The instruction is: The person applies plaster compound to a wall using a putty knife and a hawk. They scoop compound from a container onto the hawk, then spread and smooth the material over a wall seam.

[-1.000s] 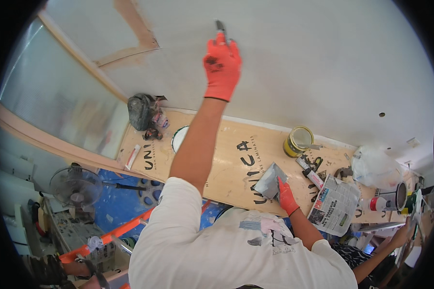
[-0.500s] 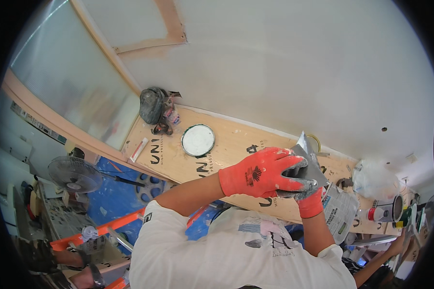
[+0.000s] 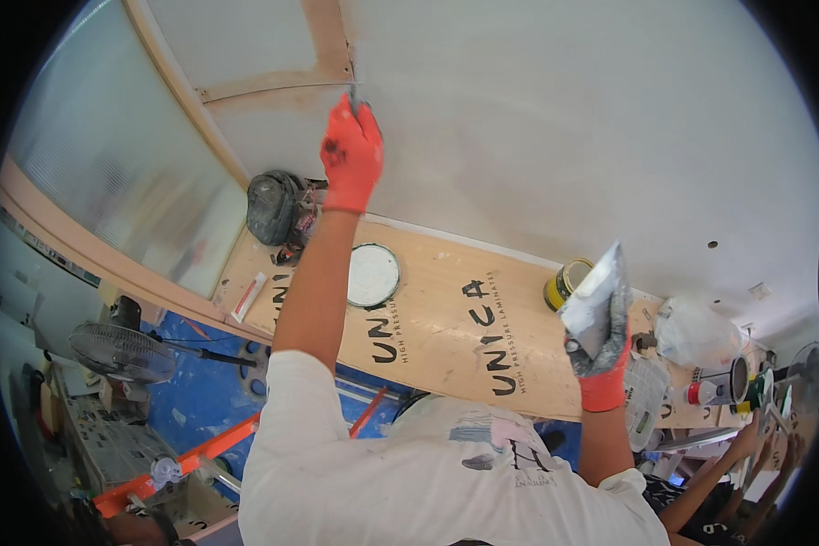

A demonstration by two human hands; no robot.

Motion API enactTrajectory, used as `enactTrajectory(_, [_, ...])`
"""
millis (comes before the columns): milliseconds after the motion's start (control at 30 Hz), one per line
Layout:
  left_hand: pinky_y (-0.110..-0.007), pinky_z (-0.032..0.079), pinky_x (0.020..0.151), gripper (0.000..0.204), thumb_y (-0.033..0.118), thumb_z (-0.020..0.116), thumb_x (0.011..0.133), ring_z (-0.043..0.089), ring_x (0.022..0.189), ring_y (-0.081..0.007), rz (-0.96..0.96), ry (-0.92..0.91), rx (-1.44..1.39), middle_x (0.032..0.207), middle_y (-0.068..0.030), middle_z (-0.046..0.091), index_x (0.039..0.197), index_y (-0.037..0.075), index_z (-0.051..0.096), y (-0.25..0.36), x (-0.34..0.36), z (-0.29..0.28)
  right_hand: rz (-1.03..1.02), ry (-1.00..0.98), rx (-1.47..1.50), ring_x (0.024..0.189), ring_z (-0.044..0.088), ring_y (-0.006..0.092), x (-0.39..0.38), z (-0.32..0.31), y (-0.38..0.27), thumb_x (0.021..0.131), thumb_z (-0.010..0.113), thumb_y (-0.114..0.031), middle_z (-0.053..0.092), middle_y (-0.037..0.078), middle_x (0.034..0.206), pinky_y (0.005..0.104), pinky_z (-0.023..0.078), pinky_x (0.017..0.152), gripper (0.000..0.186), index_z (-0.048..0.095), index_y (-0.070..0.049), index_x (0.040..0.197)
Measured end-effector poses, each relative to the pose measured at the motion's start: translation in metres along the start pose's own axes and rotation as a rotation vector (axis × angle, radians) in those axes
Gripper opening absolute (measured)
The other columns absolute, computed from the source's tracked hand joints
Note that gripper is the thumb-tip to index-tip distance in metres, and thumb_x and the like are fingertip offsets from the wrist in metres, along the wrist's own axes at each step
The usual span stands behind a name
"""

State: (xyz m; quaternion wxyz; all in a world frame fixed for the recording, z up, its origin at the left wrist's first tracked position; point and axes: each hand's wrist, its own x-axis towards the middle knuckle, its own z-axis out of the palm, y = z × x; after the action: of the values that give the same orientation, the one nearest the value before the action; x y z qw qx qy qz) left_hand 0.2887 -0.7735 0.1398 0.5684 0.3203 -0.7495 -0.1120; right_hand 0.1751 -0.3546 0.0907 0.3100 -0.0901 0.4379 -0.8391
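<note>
My left hand (image 3: pixel 352 159), in a red glove, is raised to the wall (image 3: pixel 537 136) at the upper left. It grips a small putty knife (image 3: pixel 355 94), whose blade meets the wall at the corner of a beige-edged panel joint. Most of its handle is hidden by my fingers. My right hand (image 3: pixel 602 369), in a red glove with grey-coated fingers, is closed around a wide metal scraper (image 3: pixel 599 298) held upright, with whitish filler on its face. A yellow-and-black can (image 3: pixel 569 280) stands just behind that scraper.
Below the wall runs a plywood worktop (image 3: pixel 446 318) bearing a round white lid (image 3: pixel 374 275), a dark bag (image 3: pixel 273 207), a clear plastic bag (image 3: pixel 698 329) and a bucket (image 3: pixel 726 380). A fan (image 3: pixel 123 350) and orange ladder (image 3: pixel 182 464) stand left. Another person's arm (image 3: pixel 710 487) shows lower right.
My hands were together over the scraper at the right. My left hand has swung up and left to the wall with the putty knife, while the right keeps the scraper, now more upright.
</note>
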Motion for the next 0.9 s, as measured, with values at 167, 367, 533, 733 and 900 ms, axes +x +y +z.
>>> enactTrajectory(167, [-0.037, 0.053, 0.072, 0.038, 0.026, 0.048, 0.101, 0.063, 0.089, -0.035, 0.086, 0.211, 0.381, 0.11, -0.0192, 0.063, 0.126, -0.002, 0.053, -0.026, 0.038, 0.038, 0.021, -0.012, 0.017, 0.083, 0.066, 0.0225, -0.006, -0.028, 0.019, 0.099, 0.055, -0.033, 0.062, 0.011, 0.115, 0.0303, 0.055, 0.057, 0.041, 0.048, -0.013, 0.135])
enactTrajectory(367, [-0.041, 0.052, 0.077, 0.041, 0.024, 0.052, 0.097, 0.064, 0.092, -0.0357, 0.023, 0.087, 0.094, 0.111, -0.0218, 0.061, 0.128, -0.003, 0.054, 0.039, 0.002, 0.062, 0.123, 0.007, 0.098, 0.094, 0.065, 0.0242, -0.006, -0.072, 0.003, 0.099, 0.053, -0.041, 0.062, 0.01, 0.116, 0.0352, 0.054, 0.056, 0.047, 0.047, -0.011, 0.134])
enactTrajectory(533, [-0.041, 0.053, 0.077, 0.041, 0.022, 0.057, 0.094, 0.061, 0.097, -0.0342, 0.201, -0.116, 0.098, 0.114, -0.0202, 0.057, 0.128, -0.001, 0.054, 0.134, -0.042, 0.101, 0.009, 0.048, 0.013, 0.092, 0.065, 0.0244, -0.011, -0.068, -0.013, 0.099, 0.052, -0.041, 0.062, 0.009, 0.115, 0.0345, 0.053, 0.057, 0.045, 0.048, -0.01, 0.132])
enactTrajectory(733, [-0.039, 0.052, 0.077, 0.035, 0.023, 0.053, 0.098, 0.064, 0.092, -0.0287, -0.105, -0.606, -0.446, 0.107, -0.0163, 0.062, 0.124, 0.001, 0.056, 0.158, -0.092, 0.078, -0.799, 0.082, -1.051, 0.102, 0.062, 0.0243, -0.008, -0.067, -0.02, 0.101, 0.053, -0.027, 0.059, 0.011, 0.123, 0.0378, 0.054, 0.075, 0.041, 0.047, -0.009, 0.137])
enactTrajectory(900, [-0.037, 0.052, 0.097, 0.04, 0.03, 0.057, 0.098, 0.066, 0.104, -0.0213, -1.324, -0.829, -1.651, 0.119, -0.0096, 0.064, 0.128, 0.003, 0.054, 0.148, -0.226, 0.032, -1.015, -0.424, -1.112, 0.114, 0.055, 0.0417, -0.007, -0.058, -0.029, 0.076, 0.066, -0.001, 0.052, 0.023, 0.13, 0.0486, 0.044, 0.101, 0.066, 0.046, -0.007, 0.139])
